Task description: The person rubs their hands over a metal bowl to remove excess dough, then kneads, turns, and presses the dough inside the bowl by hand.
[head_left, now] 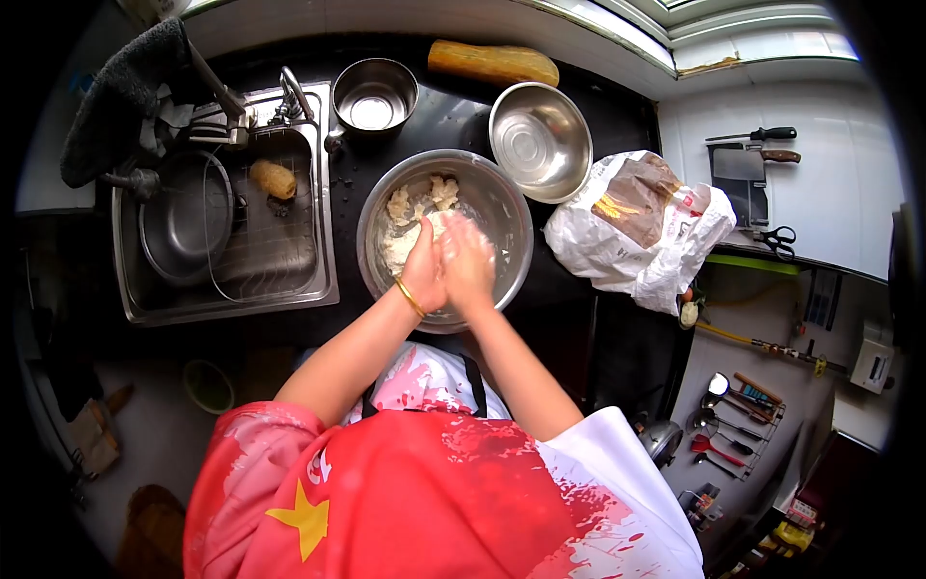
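Note:
My left hand (423,268), with a gold bangle (410,298) on its wrist, is over a large steel mixing bowl (521,246). Its thumb points up and its palm faces my right hand (467,262). The two palms are pressed or nearly pressed together; whether anything lies between them is hidden. The right fingers are stretched out, whitish with flour and slightly blurred by motion. Rough clumps of pale dough (444,191) lie in the far part of the bowl, and more floury dough (396,253) shows beside the left hand.
Left is a sink (323,232) holding a pan (183,217), a wire rack and a brown tuber (273,179). Behind stand a steel pot (375,95), a second steel bowl (540,142) and a long squash (492,64). A flour bag (641,227) is to the right; knives (741,172) hang beyond.

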A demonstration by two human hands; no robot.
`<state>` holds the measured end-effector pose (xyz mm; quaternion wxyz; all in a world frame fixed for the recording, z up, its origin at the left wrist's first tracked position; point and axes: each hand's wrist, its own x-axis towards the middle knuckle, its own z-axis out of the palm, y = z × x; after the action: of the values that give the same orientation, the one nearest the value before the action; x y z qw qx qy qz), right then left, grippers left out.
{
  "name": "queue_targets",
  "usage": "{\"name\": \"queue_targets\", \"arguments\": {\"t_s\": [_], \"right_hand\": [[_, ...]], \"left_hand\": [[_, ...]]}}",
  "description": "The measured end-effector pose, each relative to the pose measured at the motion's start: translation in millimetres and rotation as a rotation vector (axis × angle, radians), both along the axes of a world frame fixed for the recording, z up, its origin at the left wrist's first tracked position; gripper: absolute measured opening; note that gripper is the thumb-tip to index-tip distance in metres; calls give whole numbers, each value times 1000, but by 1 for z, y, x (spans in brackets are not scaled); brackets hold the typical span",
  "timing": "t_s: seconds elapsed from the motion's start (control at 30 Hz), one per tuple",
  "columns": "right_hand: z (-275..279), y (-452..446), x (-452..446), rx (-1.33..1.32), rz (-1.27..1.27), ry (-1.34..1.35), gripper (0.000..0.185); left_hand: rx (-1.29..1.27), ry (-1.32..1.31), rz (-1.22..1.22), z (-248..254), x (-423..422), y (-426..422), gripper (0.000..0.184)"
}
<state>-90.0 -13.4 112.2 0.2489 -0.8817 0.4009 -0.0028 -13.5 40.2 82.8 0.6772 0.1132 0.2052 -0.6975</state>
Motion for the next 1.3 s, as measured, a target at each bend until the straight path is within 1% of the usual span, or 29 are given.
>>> {"name": "queue_targets", "arguments": {"t_s": [0.07,0.1,0.13,0.17,0.2,0.23,0.27,0.33,0.37,0.43,0.47,0.5,0.53,0.6,0.67,0.73,0.8,0.83,0.87,0.9,0.93,0.97,1.03,1.07,1.13,1.17,1.2,1.27,1.3], "right_hand": [[-5,-30,0,-73,-175,58,44],[-7,-43,-3,-67,-191,-6,44],[-5,-52,-4,-63,-201,-68,44],[-3,-57,-8,-61,-196,-67,44],[6,-58,-9,32,-128,-159,44],[10,-58,-9,125,-61,-252,44],[8,-54,-8,127,-61,-251,44],[4,-36,-6,266,-120,-265,43],[5,-29,-4,299,-133,-226,48],[-3,-9,5,289,-129,-218,51],[-6,2,8,279,-128,-210,55],[-5,14,11,369,-144,-262,60],[4,22,13,405,-127,-158,62],[24,31,13,450,-57,-226,64],[38,42,16,469,-88,-256,65],[32,42,16,478,-117,-285,66],[7,31,16,497,-63,-436,68],[11,24,21,500,-61,-438,68],[16,12,24,646,-218,-507,69],[23,-3,29,792,-373,-574,70],[24,-18,27,864,-451,-604,70],[25,-33,26,932,-533,-636,71],[14,-64,15,903,-600,-715,72],[9,-74,10,892,-627,-755,73],[27,-68,7,1161,-660,-929,70],[27,-64,6,1270,-674,-1023,69],[27,-58,3,1377,-695,-1118,69],[14,-46,-2,1564,-656,-1245,71],[13,-39,-1,1610,-653,-1282,71]], "left_hand": [[-25,3,-33,21,2,9,77],[93,-32,-84,20,4,11,85],[94,-35,-80,19,9,13,85],[135,-41,-64,16,13,17,86],[176,-45,-50,15,15,20,88],[176,-55,-28,13,17,21,85],[179,-54,-28,12,19,23,85],[5,-94,-30,9,21,22,89],[3,-94,-32,4,17,20,89],[-177,-112,37,-2,11,13,79],[-176,-113,33,-2,7,10,79],[-10,-201,20,5,4,3,79],[155,-287,10,11,2,-2,78],[170,-365,-35,15,10,-7,78],[185,-571,-25,16,10,-10,80],[209,-587,30,9,9,-16,81],[274,-620,145,4,8,-19,84],[277,-517,37,35,4,-14,86],[135,-433,55,19,-11,-14,84],[58,-444,23,28,-20,-8,82],[-24,-451,-11,38,-25,-4,81],[-77,-368,-40,41,-24,0,81],[-150,-248,-49,43,-14,9,80],[-148,-250,-40,40,-10,11,80],[190,-209,-55,31,-5,14,75],[242,-243,-105,28,-7,16,62],[244,-242,-106,26,-10,17,62],[-36,-278,-124,23,-22,15,46],[61,-296,-62,21,-32,7,39]]}}
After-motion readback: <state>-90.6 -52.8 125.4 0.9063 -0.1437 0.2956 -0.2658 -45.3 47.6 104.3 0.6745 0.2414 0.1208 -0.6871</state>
